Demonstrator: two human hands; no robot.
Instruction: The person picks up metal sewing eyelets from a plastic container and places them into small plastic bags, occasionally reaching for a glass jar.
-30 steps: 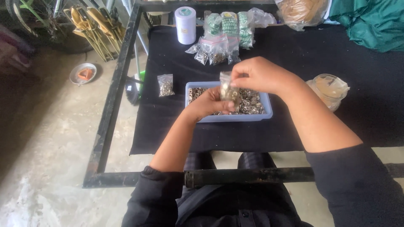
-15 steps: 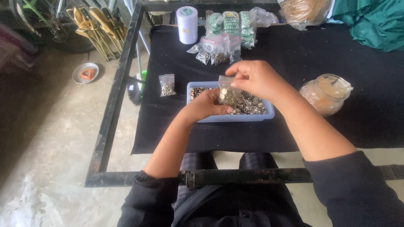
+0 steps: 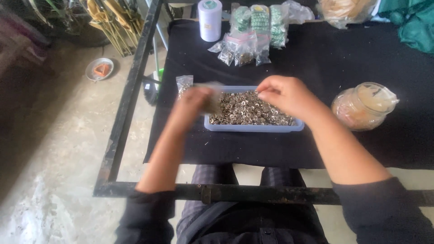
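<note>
— Well, starting at the far left?
— Down on the concrete floor, a small round dish (image 3: 99, 68) with something orange in it. Then a black metal table frame (image 3: 131, 90), topped with black cloth (image 3: 316, 58).

— And on the cloth?
— First a small clear packet (image 3: 184, 84), lying flat. Just beside it, the left hand (image 3: 192, 101), motion-blurred, closed around what looks like a little clear bag (image 3: 212, 97). Contents too smeared to tell.

— Any change?
— Yes. Half a second back, both hands joined on that bag over the middle of the tray. Now parted, with the bag swung out to the tray's left end.

— Meaning?
— Probably let go by the right hand and carried by the left alone.

— Centre?
— Pale blue tray (image 3: 253, 128), heaped with small silvery metal rings (image 3: 248, 110).

— Right hand?
— Right hand (image 3: 282, 95) over the tray's back edge, fingertips pinched together. Impossible to tell whether on a ring or on nothing.

— Further right?
— A lidded jar (image 3: 364, 106) wrapped in clear plastic, well apart from the tray.
</note>
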